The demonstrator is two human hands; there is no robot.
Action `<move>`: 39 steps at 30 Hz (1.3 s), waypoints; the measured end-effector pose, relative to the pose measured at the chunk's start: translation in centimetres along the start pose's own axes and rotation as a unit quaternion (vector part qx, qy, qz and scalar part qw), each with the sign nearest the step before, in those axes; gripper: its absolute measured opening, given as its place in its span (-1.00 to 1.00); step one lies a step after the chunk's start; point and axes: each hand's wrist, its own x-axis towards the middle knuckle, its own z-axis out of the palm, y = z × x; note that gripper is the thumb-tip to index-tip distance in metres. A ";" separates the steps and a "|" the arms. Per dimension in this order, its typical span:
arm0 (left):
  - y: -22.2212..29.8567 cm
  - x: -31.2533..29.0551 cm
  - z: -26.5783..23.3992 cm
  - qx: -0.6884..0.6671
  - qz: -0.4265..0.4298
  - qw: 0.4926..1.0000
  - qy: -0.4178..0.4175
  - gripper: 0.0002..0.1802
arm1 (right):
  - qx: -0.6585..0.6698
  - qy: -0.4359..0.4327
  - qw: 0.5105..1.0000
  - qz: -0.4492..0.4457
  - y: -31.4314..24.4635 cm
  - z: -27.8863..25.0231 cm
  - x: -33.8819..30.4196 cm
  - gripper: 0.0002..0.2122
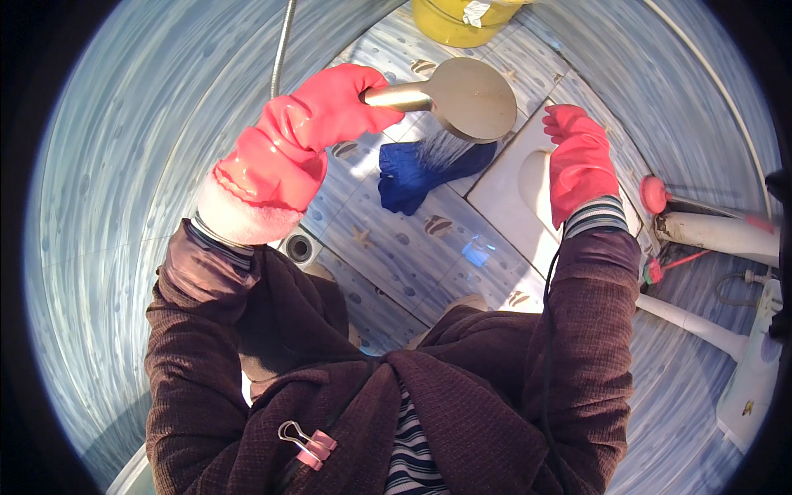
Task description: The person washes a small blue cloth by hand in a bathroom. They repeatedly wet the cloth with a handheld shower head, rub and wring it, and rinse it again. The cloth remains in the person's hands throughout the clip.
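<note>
My left hand (346,101), in a long pink rubber glove with a fluffy cuff, is closed round the handle of a gold-coloured shower head (474,99). Water sprays down from it onto a dark blue cloth (412,175), which lies crumpled and wet on the tiled floor. My right hand (580,157), in a matching pink glove, hangs above the white squat toilet (510,183). Its fingers are loosely bent and a little apart, with nothing seen in them. The far side of the cloth is partly hidden behind the shower head.
A yellow bucket (450,25) stands at the far wall. The shower hose (283,49) hangs at the left. A floor drain (299,247) lies near my left knee. On the right are a red-headed plunger (654,195), white pipes (718,235) and a white cistern (749,371).
</note>
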 end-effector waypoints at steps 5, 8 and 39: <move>-0.4 -0.3 -1.5 -0.005 -0.004 0.999 -0.035 -0.69 | -0.009 -0.004 1.000 -0.002 -0.2 0.1 -0.6 -0.68; -0.2 -0.5 -2.1 0.015 -0.027 0.998 -0.061 -0.66 | -0.017 -0.006 1.000 -0.003 -0.2 0.3 -0.5 -0.68; -0.7 1.1 0.0 -0.005 0.070 0.996 0.058 -0.66 | -0.056 -0.052 0.997 -0.015 0.4 0.5 3.2 -0.63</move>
